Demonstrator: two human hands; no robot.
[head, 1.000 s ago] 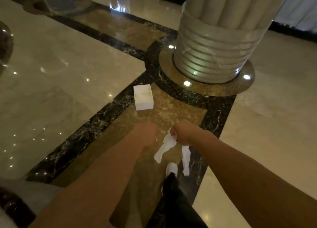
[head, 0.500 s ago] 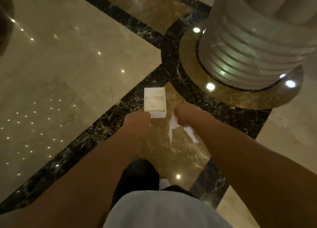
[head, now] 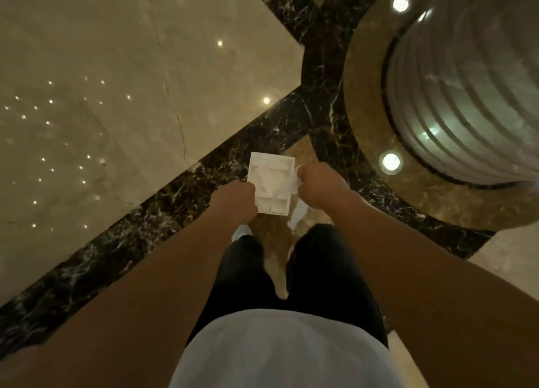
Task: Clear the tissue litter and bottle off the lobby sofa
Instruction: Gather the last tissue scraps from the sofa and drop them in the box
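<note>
A small white open-topped box (head: 271, 156) stands on the marble floor in front of my feet, with crumpled white paper inside it. My right hand (head: 316, 187) is closed on white tissue (head: 298, 216); one strip hangs below the hand beside the box's right edge. My left hand (head: 236, 199) is a closed fist at the box's left edge, and whatever is inside it is hidden. Both hands hover at the box, one on each side. No sofa or bottle is in view.
A wide ribbed column (head: 466, 96) rises at the right on a round brown base with floor lights (head: 390, 161). A dark veined marble band (head: 116, 241) crosses the pale floor. My legs in black trousers and a white shoe (head: 242, 231) are below the box.
I have walked up to the white box, which has come from well ahead of my hands to directly between them. The tissue strips stay in my right hand.
</note>
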